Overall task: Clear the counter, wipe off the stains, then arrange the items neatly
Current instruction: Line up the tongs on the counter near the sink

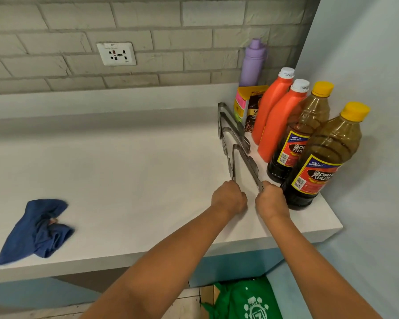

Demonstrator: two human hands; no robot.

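Both arms reach out from the bottom, and the left hand [228, 199] and right hand [271, 201] each pinch one tip of the nearest tongs [244, 166] with curled fingers. Three tongs lie in a row on the white surface [124, 176], just beside the bottles. I think the tidy-up step is on; next, line this pair up straight. I count two orange bottles [272, 111], two brown bottles [320, 153], one purple bottle [253, 63] and one blue cloth [37, 229].

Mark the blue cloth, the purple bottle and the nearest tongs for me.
blue cloth [36, 229]: head view, middle of the crumpled fabric.
purple bottle [252, 65]: head view, middle of its body.
nearest tongs [251, 166]: head view, right arm of the tongs, above the right hand.
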